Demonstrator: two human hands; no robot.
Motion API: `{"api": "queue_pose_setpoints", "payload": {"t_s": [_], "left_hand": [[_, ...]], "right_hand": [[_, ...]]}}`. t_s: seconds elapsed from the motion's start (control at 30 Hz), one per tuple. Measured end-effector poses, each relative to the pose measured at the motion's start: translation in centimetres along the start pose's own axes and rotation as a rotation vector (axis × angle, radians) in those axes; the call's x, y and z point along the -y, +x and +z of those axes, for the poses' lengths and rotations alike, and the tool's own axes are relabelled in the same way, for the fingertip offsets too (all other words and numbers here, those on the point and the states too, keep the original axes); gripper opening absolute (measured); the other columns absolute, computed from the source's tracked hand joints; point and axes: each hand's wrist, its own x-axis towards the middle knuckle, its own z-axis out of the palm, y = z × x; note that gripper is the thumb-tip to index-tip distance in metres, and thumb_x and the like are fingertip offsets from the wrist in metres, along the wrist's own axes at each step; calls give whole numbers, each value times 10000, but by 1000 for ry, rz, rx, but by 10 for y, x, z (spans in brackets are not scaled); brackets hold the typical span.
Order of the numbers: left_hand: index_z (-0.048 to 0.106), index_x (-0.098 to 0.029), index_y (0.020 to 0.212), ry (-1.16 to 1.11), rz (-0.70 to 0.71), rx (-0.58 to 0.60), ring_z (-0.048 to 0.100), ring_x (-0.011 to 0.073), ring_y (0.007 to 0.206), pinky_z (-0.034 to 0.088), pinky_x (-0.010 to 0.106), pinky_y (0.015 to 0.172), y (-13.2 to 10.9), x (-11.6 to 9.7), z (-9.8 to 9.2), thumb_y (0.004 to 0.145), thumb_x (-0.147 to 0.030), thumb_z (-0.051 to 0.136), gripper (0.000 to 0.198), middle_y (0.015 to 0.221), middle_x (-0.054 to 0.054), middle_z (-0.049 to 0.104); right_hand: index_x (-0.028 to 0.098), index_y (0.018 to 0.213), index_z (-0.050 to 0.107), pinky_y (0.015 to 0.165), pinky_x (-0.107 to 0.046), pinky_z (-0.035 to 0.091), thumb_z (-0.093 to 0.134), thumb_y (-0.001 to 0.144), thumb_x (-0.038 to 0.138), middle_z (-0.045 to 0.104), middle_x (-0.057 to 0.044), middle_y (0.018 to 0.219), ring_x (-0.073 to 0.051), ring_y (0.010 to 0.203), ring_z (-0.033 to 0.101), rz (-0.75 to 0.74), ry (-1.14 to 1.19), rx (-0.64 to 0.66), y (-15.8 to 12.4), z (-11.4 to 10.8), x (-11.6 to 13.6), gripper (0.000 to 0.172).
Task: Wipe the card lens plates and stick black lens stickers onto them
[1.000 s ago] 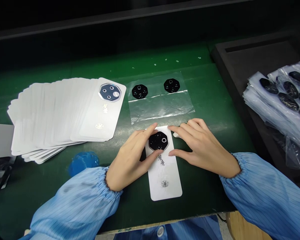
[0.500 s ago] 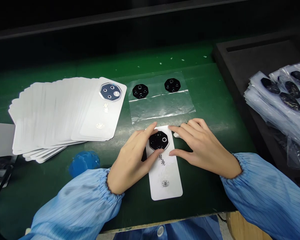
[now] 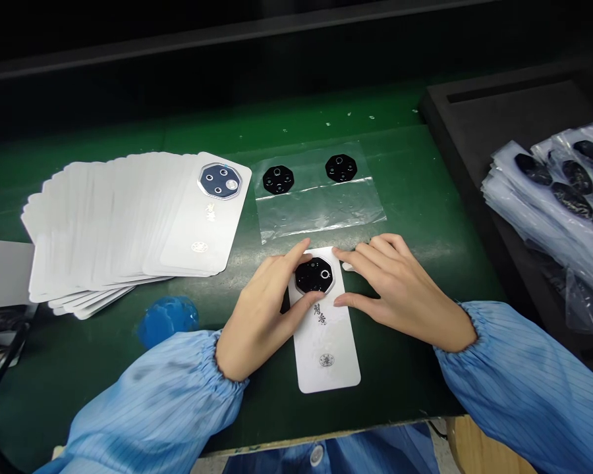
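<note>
The left hand [image 3: 261, 316] is bracketing a black octagonal lens plate [image 3: 314, 275], with thumb and index finger resting on opposite edges. The right hand [image 3: 400, 289] is lying flat beside it, its fingertips [image 3: 343, 255] touching the upper right edge of a white card [image 3: 326, 349]. The hands are working apart, one on either side of the card, which is lying upright at the center of a green tabletop [image 3: 375, 395], with the plate seated near its top end.

At 12 o'clock, a clear film sheet [image 3: 316, 197] is carrying two matching black plates [image 3: 278, 180]. At 10 o'clock, a fanned stack of white cards [image 3: 103, 224] is lying with a silver-rimmed plate [image 3: 220, 181] on its top card. At 8 o'clock, a blue translucent lump [image 3: 168, 321] is resting. At 2 o'clock, plastic bags of black oval parts [image 3: 548, 191] are lying in a black foam tray [image 3: 499, 112].
</note>
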Motion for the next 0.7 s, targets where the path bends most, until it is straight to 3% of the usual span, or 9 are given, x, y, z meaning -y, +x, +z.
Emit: {"api": "queue_pose_setpoints", "payload": {"t_s": [0.23,0.37,0.53,0.7], "left_hand": [[291,-223,1422,19,4,7,566,168,1065,462,307,947,0,0,2,842,-266,641,679,1207,44,602],[300,-184,1416,31,55,-13,541,177,1053,455,311,925,-1,2,4,849,-255,633,662,1183,64,606],[322,-149,1404,42,94,-44,531,190,1022,452,324,896,-3,3,6,852,-237,629,638,1153,90,603],[343,-113,1392,33,180,-124,531,182,1071,437,311,946,-3,4,7,839,-218,648,640,1154,108,609]], "right_hand": [[171,1337,403,937,-390,323,641,820,427,576,-56,1006,-229,969,457,95,104,-3,1,-1,7,624],[249,1289,429,910,-385,345,664,811,293,573,-18,959,-206,930,475,213,297,28,5,-5,11,534],[266,1106,543,786,-352,395,672,767,288,537,2,823,-205,872,490,431,558,57,16,-13,9,364],[213,953,591,643,-276,383,654,769,211,480,23,760,-124,701,466,523,876,-87,23,-19,15,195]]}}
